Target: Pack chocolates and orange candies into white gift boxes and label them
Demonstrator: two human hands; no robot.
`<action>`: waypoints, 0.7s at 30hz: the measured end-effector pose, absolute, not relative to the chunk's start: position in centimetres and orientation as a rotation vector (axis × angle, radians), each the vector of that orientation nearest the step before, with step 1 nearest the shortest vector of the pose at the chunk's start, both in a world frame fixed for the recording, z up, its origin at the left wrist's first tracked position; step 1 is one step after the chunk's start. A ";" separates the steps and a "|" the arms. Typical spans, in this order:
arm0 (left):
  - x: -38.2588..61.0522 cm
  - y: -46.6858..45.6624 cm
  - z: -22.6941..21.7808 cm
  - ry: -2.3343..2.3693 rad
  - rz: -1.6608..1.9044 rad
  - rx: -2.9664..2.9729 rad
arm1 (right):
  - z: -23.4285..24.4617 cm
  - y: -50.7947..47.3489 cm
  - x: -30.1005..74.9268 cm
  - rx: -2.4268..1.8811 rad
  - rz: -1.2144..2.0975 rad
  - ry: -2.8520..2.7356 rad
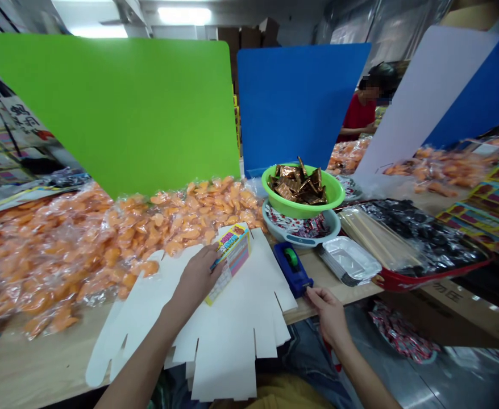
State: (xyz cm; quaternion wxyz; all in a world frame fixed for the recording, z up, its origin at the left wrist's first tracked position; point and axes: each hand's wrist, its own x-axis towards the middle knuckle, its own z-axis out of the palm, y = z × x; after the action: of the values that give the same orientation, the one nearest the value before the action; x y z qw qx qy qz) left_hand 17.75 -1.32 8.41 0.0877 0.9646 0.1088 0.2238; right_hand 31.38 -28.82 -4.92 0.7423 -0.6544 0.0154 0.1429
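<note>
My left hand (198, 272) is closed around a small printed carton (233, 258), tilted above a stack of flat white box blanks (228, 341). To the right, a blue tape dispenser (291, 270) with a green roll lies on the wooden table. My right hand (327, 309) is at the dispenser's near end, thumb and fingers pinched together at its cutting edge. A tape end between those fingers is too small to make out.
Bagged orange pieces (117, 238) cover the left. A green bowl (270, 196) of brown packets sits over a blue-grey basin (287, 233). Foil trays (352, 258) and a red tray (437, 278) are right. Green (147, 113) and blue (296, 108) panels stand behind; beyond works a person (358, 116).
</note>
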 end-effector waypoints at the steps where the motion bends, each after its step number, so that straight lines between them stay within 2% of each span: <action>1: 17.5 -1.2 8.5 0.317 0.663 2.878 | -5.3 -29.0 31.4 -1.471 0.295 0.016; 6: 15.0 -0.6 8.6 0.285 0.518 2.984 | -5.7 -30.2 31.3 -1.621 0.328 -0.093; 10: 14.0 -1.1 7.0 0.351 0.681 2.831 | -1.9 -28.9 29.8 -1.521 0.418 -0.163; 13: 14.5 -2.1 5.8 0.430 0.908 2.713 | 2.8 -25.1 28.4 -1.349 0.494 -0.265; 16: 15.1 -3.0 5.2 0.527 0.954 2.677 | 6.4 -19.9 27.2 -1.168 0.664 -0.423; 21: 15.4 -3.4 5.0 0.616 0.952 2.654 | 6.9 -13.2 26.0 -1.121 0.762 -0.575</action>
State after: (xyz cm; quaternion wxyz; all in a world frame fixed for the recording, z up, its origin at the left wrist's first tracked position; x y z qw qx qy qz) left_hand 15.39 -3.45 5.04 0.1275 0.9120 0.2117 0.3273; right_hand 25.98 -13.15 6.88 0.7411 -0.5110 -0.2623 0.3476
